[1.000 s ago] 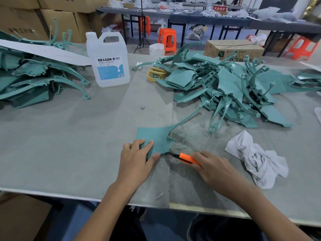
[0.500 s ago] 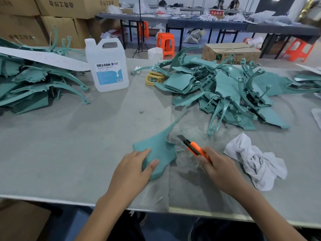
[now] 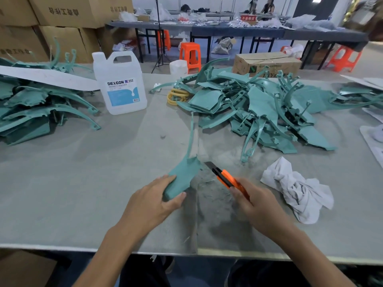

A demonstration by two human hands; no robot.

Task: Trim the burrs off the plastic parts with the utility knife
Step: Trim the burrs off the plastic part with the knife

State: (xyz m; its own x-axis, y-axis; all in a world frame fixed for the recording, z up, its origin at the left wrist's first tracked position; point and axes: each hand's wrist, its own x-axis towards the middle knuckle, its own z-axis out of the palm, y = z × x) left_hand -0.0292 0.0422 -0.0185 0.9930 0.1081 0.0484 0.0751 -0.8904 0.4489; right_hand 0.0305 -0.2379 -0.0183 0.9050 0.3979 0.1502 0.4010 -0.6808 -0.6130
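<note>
A teal plastic part (image 3: 183,175) with a long thin stem pointing away from me lies tilted up off the grey table (image 3: 83,183). My left hand (image 3: 153,200) grips its near end, thumb on the right side. My right hand (image 3: 257,206) holds an orange utility knife (image 3: 226,179), its dark blade pointing up-left, just right of the part's upper edge and a little apart from it. Fine shavings lie on the table under the blade.
A large heap of teal parts (image 3: 265,108) fills the table's right half, another pile (image 3: 37,104) the left. A white DEXCON jug (image 3: 121,83) stands at the back, a crumpled white rag (image 3: 298,189) to the right, yellow bands (image 3: 177,96) behind. The table's front edge runs below my wrists.
My left hand has turned the part and tipped it up on edge, its stem swinging from right to straight away. The knife has lifted off the part's near edge and now points up-left.
</note>
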